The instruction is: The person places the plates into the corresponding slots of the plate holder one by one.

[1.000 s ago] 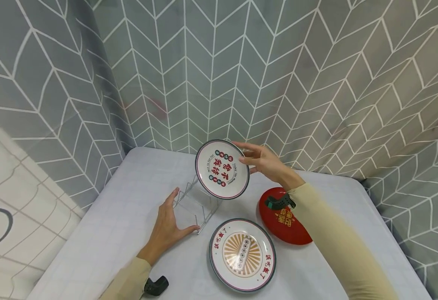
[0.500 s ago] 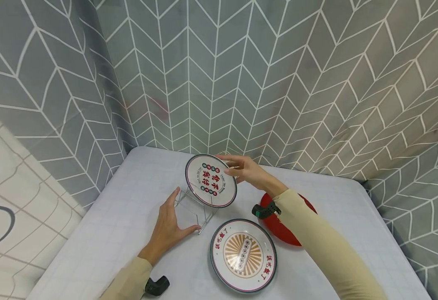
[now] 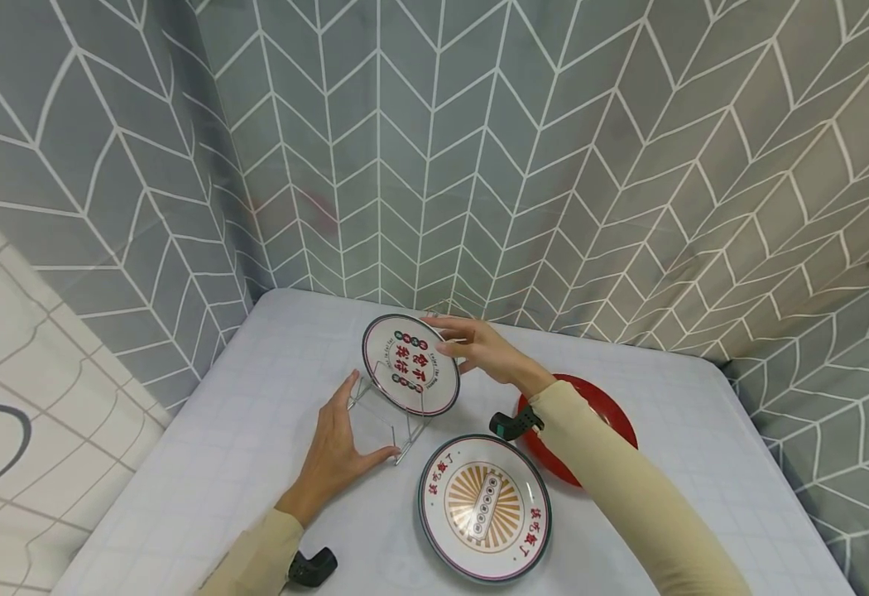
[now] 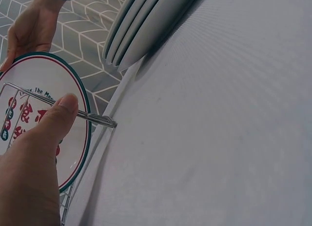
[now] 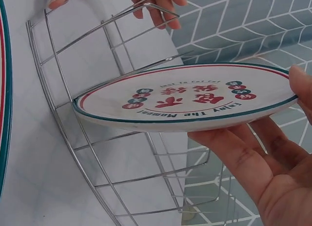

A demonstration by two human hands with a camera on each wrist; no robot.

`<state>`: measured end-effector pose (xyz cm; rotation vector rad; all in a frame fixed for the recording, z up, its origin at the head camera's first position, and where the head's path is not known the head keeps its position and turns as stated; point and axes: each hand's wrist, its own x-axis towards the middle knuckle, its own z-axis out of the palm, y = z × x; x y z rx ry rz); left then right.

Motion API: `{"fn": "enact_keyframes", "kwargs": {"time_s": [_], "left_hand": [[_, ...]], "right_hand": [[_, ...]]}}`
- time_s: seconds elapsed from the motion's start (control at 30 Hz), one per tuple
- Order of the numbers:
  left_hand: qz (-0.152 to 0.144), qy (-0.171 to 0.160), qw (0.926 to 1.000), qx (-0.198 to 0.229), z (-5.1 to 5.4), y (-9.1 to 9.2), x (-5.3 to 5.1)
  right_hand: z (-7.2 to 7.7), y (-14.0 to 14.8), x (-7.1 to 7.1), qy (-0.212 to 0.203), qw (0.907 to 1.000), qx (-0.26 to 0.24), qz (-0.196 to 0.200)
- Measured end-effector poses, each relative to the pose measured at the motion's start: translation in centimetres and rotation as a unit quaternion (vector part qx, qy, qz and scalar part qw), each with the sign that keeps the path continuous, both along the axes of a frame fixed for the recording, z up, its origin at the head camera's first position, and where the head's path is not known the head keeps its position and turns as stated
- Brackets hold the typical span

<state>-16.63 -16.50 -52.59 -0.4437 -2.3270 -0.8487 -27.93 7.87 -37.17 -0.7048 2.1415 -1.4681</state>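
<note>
The right hand [image 3: 482,348] pinched the white character-printed plate [image 3: 410,368] by its upper right rim, thumb on the printed face, fingers beneath. That plate stood tilted in the wire rack [image 5: 74,149], its lower rim down among the wires and meeting one of them in the right wrist view. The left hand [image 3: 333,447] was spread wide and held the rack's left end, thumb pressed on the near wire, fingers at the far side. Only a narrow strip of cloth parted the rack's near right corner from the sunburst plate [image 3: 484,507], which topped a stack. The red plate [image 3: 546,454] lay just beside that stack, partly under the right sleeve [image 3: 621,472]. Leftward, the white tablecloth [image 3: 204,480] ran broadly from the left hand to the table edge; behind the rack, a shallower stretch reached the chevron-patterned curtain [image 3: 375,149].
</note>
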Motion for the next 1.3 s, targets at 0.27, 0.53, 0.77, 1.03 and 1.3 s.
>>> {"fn": "enact_keyframes", "kwargs": {"time_s": [0.27, 0.53, 0.77, 1.03, 1.3], "left_hand": [[-0.004, 0.008, 1.0000, 0.002, -0.2, -0.1, -0.1], [-0.010, 0.010, 0.9999, 0.000, 0.0, -0.1, -0.3], [-0.014, -0.001, 0.9999, 0.008, 0.0, -0.2, -0.1], [-0.013, -0.009, 0.9998, 0.012, -0.1, -0.2, 0.1], [-0.014, 0.005, 0.9998, 0.012, -0.1, -0.1, -0.1]], "right_hand": [[-0.1, -0.3, -0.1, -0.015, 0.9999, 0.007, -0.004], [-0.3, -0.1, -0.1, -0.018, 0.9997, 0.011, -0.014], [0.5, 1.9, 1.0, 0.017, 0.9998, -0.006, -0.004], [-0.3, 7.6, 4.5, 0.057, 0.9980, 0.016, 0.021], [-4.4, 11.1, 7.7, 0.075, 0.9923, 0.095, 0.026]]}}
